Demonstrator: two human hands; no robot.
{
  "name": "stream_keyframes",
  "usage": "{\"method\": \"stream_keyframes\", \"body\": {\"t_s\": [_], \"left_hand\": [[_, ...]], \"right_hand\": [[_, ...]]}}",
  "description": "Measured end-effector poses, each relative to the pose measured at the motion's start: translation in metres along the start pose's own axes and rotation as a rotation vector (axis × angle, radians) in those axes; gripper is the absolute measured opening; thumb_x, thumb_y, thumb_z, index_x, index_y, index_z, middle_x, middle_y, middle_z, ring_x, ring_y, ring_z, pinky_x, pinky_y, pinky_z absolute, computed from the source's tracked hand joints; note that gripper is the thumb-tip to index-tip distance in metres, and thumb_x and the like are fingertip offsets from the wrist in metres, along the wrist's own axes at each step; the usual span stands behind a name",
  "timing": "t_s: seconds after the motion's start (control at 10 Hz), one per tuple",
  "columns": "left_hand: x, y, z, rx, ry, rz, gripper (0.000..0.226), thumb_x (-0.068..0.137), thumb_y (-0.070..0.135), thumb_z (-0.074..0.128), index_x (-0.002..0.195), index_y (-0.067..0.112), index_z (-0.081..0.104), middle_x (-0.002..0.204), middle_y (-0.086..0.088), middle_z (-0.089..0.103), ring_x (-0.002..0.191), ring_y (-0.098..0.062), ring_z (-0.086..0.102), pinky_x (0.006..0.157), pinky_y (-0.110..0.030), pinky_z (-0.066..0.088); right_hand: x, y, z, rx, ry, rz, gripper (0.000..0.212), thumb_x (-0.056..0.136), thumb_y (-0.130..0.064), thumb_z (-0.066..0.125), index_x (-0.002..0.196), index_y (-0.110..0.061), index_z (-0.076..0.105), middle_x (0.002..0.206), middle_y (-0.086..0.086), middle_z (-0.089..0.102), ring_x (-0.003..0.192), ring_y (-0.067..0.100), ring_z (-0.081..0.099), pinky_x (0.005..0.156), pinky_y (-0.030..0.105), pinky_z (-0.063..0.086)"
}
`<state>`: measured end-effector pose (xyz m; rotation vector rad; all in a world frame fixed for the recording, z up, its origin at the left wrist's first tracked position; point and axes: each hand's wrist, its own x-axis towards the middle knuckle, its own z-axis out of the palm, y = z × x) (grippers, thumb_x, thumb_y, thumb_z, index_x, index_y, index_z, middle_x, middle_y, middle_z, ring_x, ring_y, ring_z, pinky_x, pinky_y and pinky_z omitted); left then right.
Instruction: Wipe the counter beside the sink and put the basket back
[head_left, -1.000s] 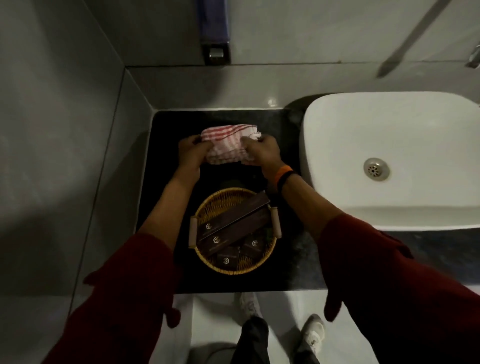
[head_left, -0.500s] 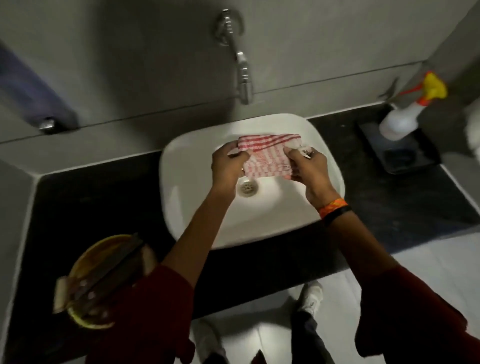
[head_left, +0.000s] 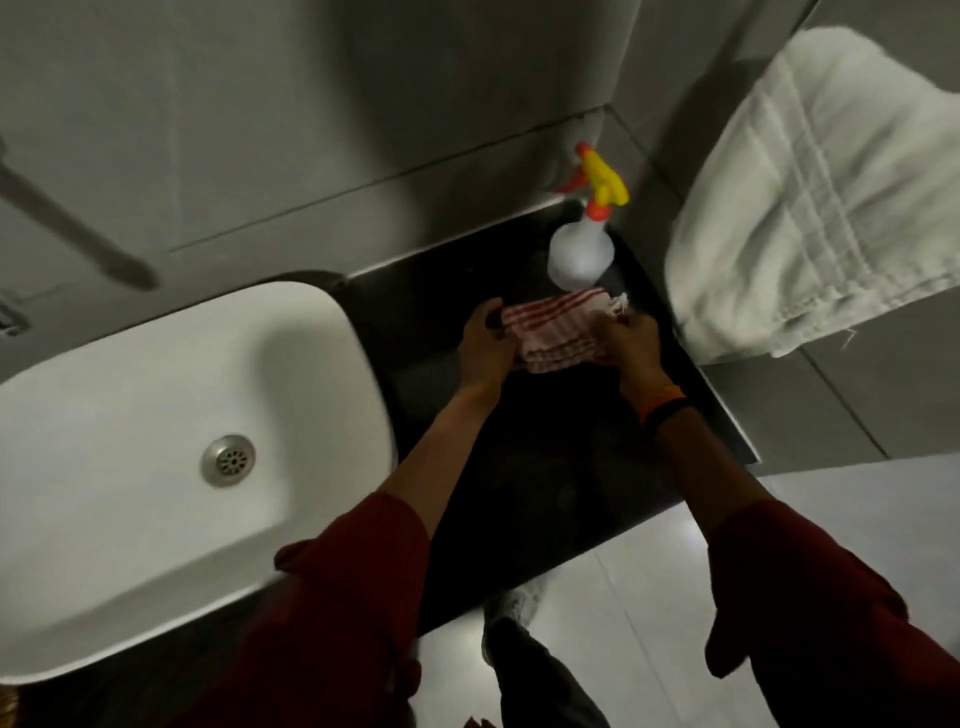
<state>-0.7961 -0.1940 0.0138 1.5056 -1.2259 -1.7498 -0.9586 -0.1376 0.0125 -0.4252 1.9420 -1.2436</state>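
Observation:
Both hands hold a folded red-and-white checked cloth (head_left: 553, 332) over the black counter (head_left: 550, 467) to the right of the white sink (head_left: 130, 415). My left hand (head_left: 485, 345) grips the cloth's left edge. My right hand (head_left: 631, 345), with an orange and a black band at the wrist, grips its right edge. The cloth sits just in front of a spray bottle. Whether the cloth touches the counter I cannot tell. Only a sliver of the woven basket (head_left: 6, 704) shows at the bottom left edge.
A white spray bottle (head_left: 581, 249) with a yellow and orange trigger stands in the counter's back right corner. A white towel (head_left: 815, 208) hangs on the right wall. The sink drain (head_left: 228, 460) lies left. Grey tiled walls close in behind and right. Pale floor and my shoes show below.
Both hands have carried the cloth rightward, from the left counter by the basket, across the sink, to the right counter. The view swung right with them, and the basket has almost left the frame.

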Motion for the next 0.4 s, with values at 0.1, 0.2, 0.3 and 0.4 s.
{"method": "stream_keyframes", "body": {"t_s": [0.1, 0.2, 0.3, 0.4], "left_hand": [[0.012, -0.01, 0.027, 0.032, -0.043, 0.072, 0.049, 0.093, -0.007, 0.058, 0.14, -0.001, 0.048, 0.133, -0.025, 0.06, 0.112, -0.032, 0.064, 0.089, -0.041, 0.059], [0.021, -0.02, 0.048, 0.351, -0.032, 0.203, 0.024, 0.091, -0.006, 0.053, 0.11, -0.016, 0.063, 0.119, -0.036, 0.062, 0.111, -0.037, 0.062, 0.095, -0.045, 0.049], [0.018, -0.024, 0.058, 0.886, 0.014, 0.247, 0.037, 0.099, 0.009, 0.049, 0.134, 0.001, 0.056, 0.152, -0.024, 0.036, 0.138, -0.039, 0.034, 0.114, -0.046, 0.033], [0.021, -0.028, 0.056, 1.121, 0.0, 0.3, 0.047, 0.102, 0.017, 0.046, 0.149, 0.011, 0.041, 0.164, -0.015, 0.019, 0.149, -0.039, 0.016, 0.12, -0.053, 0.021]], "right_hand": [[0.028, 0.004, -0.012, -0.147, 0.028, 0.002, 0.033, 0.1, -0.009, 0.048, 0.13, -0.004, 0.06, 0.127, 0.023, 0.066, 0.115, 0.039, 0.063, 0.101, 0.056, 0.051], [0.043, 0.015, -0.019, -0.389, 0.028, -0.095, 0.044, 0.104, -0.011, 0.041, 0.148, -0.005, 0.042, 0.15, 0.019, 0.048, 0.138, 0.033, 0.047, 0.12, 0.041, 0.033], [0.034, 0.027, -0.024, -0.622, 0.034, -0.251, 0.055, 0.104, -0.012, 0.046, 0.155, -0.006, 0.028, 0.159, 0.016, 0.035, 0.147, 0.029, 0.034, 0.121, 0.032, 0.019], [0.024, 0.036, -0.018, -0.877, 0.124, -0.418, 0.063, 0.102, -0.014, 0.048, 0.158, -0.009, 0.021, 0.162, 0.018, 0.028, 0.149, 0.035, 0.027, 0.124, 0.041, 0.016]]}}
